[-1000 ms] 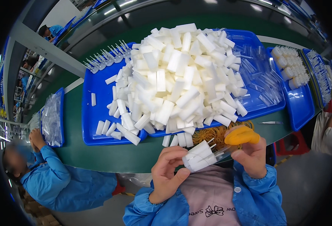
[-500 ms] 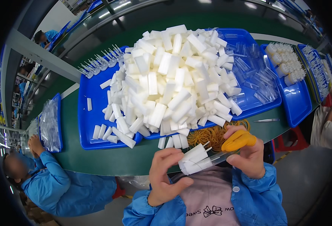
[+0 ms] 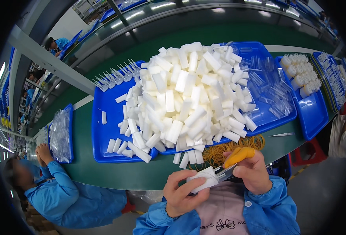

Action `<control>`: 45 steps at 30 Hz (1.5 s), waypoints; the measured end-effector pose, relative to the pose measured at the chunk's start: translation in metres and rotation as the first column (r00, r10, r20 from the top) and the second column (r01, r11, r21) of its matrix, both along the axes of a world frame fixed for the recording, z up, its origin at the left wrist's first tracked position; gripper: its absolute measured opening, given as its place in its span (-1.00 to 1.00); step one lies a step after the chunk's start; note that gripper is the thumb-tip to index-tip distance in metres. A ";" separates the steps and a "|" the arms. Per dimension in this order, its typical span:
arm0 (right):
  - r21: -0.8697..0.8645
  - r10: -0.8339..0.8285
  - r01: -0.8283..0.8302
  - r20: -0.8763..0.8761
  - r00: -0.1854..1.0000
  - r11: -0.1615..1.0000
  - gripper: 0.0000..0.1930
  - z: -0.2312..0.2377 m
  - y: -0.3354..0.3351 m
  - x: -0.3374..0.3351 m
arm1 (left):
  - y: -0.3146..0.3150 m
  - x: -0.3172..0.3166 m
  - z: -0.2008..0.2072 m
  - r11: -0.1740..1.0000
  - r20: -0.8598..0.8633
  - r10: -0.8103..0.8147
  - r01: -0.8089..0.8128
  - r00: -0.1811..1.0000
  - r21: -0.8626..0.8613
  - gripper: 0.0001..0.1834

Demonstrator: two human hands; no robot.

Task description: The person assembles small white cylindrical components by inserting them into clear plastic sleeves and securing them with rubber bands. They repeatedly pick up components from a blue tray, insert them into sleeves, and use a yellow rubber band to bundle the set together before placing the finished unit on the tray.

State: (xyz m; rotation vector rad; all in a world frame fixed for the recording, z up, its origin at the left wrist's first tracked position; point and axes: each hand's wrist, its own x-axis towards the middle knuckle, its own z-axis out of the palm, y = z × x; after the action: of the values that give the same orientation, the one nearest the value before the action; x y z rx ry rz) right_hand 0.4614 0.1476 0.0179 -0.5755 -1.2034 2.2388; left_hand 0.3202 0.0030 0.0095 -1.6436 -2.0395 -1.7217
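Observation:
My left hand (image 3: 182,194) is closed around a small bundle of white foam blocks (image 3: 204,179) in front of my chest, with a thin band looped across them. Several thin pale rods stick out of the bundle's right end. There, my right hand (image 3: 253,174), with yellow finger covers on it, pinches a clear plastic tube (image 3: 227,172) that meets the bundle. How far the tube goes over the rods is hard to make out. Just beyond my hands lie tan rubber bands (image 3: 214,155) and a few loose white foam blocks (image 3: 188,158).
A tall heap of white foam blocks (image 3: 188,98) fills blue trays (image 3: 102,147). Clear tubes (image 3: 273,92) lie in the tray's right part. Tweezers (image 3: 282,134) rest on the green table (image 3: 141,174). Further right is a tray of bundled parts (image 3: 300,74). A co-worker (image 3: 71,192) sits at left.
My left hand's fingers, spread beside the bundle before, have closed around it. My right hand still holds the tube. The whole view has shifted a little, so the trays appear lower and further right.

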 end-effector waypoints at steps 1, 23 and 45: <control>0.053 -0.006 0.006 0.005 1.000 0.999 -0.74 -0.001 0.000 0.000 | 0.000 0.000 0.001 1.000 0.020 0.006 -0.006 1.000 -0.010 -0.69; 0.511 -0.013 -0.028 0.075 0.997 0.859 -0.74 0.014 0.008 -0.004 | 0.000 -0.002 0.000 1.000 0.191 0.021 -0.021 0.981 -0.006 -0.69; -0.175 0.117 -0.126 -0.059 0.991 0.977 -0.80 0.008 0.005 -0.012 | -0.004 -0.007 0.013 0.992 -0.243 0.066 -0.090 0.968 -0.087 -0.64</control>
State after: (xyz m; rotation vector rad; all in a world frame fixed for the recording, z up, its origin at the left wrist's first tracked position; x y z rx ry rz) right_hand 0.4498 0.1529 0.0255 -0.5248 -1.0464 2.4668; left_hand 0.3131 -0.0006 0.0222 -1.6778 -2.0708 -1.3445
